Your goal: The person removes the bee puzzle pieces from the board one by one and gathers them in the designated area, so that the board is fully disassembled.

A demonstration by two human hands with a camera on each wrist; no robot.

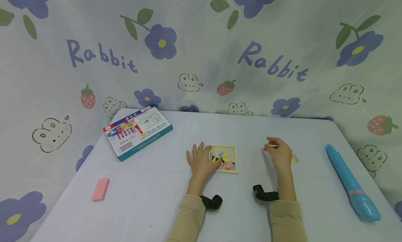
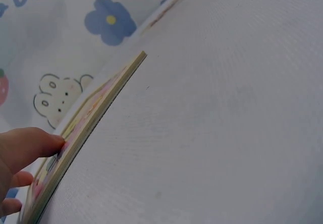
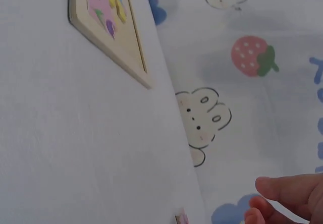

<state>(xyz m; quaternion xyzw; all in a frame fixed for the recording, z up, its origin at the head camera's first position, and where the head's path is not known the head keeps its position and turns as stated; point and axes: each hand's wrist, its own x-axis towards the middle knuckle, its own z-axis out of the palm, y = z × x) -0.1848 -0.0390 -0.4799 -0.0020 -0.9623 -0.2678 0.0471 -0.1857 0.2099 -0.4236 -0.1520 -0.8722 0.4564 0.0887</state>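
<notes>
A wooden jigsaw puzzle (image 1: 232, 154) in a square frame lies mid-table, with a bee and pink pieces filling its lower part. My left hand (image 1: 201, 162) rests at its left side with the fingers spread. In the left wrist view the thumb (image 2: 48, 142) touches the picture surface. To the right, my right hand (image 1: 280, 154) hovers above the table with fingers and thumb bent and nothing visible between them. Beside its fingertips lies a pink puzzle piece (image 1: 264, 151). Another piece, pink and yellow (image 1: 295, 159), shows partly behind that hand.
A boxed toy set (image 1: 138, 132) lies at the back left. A pink block (image 1: 101, 189) sits at the front left. Along the right edge lies a long blue object (image 1: 353, 184) with a pink band. A rabbit-print curtain (image 1: 201, 53) hangs behind the white table (image 1: 150, 186).
</notes>
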